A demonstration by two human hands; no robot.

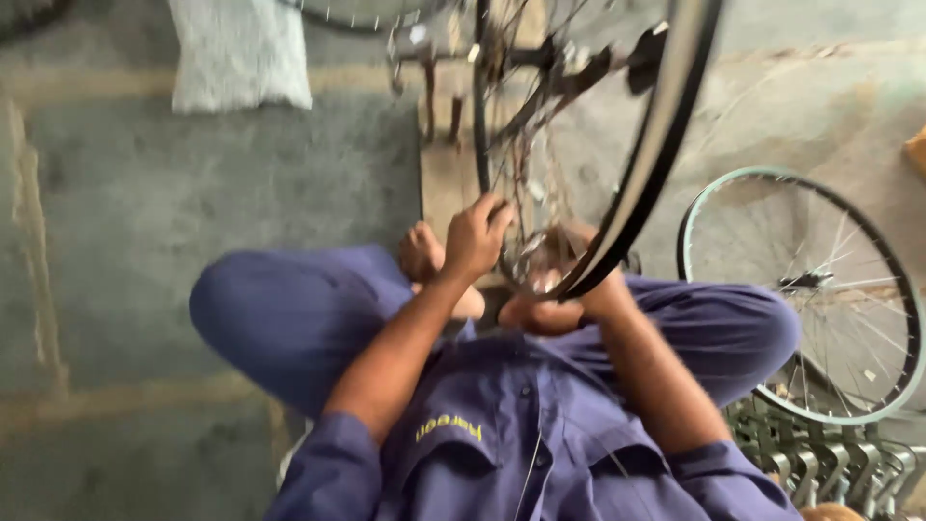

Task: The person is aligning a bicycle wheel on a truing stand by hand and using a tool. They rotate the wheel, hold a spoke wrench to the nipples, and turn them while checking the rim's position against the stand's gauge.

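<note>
The head camera looks down on a person who sits cross-legged on a grey concrete floor [193,174], in blue-violet work clothes. At the far left of the picture there is only the floor, and at the top a white woven sack [239,53] lies on it. Moving to the right, the left hand [476,236] is raised in front of the body, fingers curled and pressed together around something thin near the hub; the picture is blurred, so I cannot tell exactly which part it pinches. Just below this hand a bare foot [422,253] shows.

In the middle stands the black bicycle wheel rim with thin metal spokes [656,145], held upright in a dark stand (the stand's form is not clear). Its lower edge comes down between the two hands, above the lap. The shiny metal hub [533,262] is there too.

The right hand [555,311] is under the rim's lower edge and touches it; the rim hides its fingers, so its grip I cannot tell.

Further right, a second wheel with pale green rim [820,289] lies flat on the floor, and at the bottom right a row of grey metal parts [820,463].
</note>
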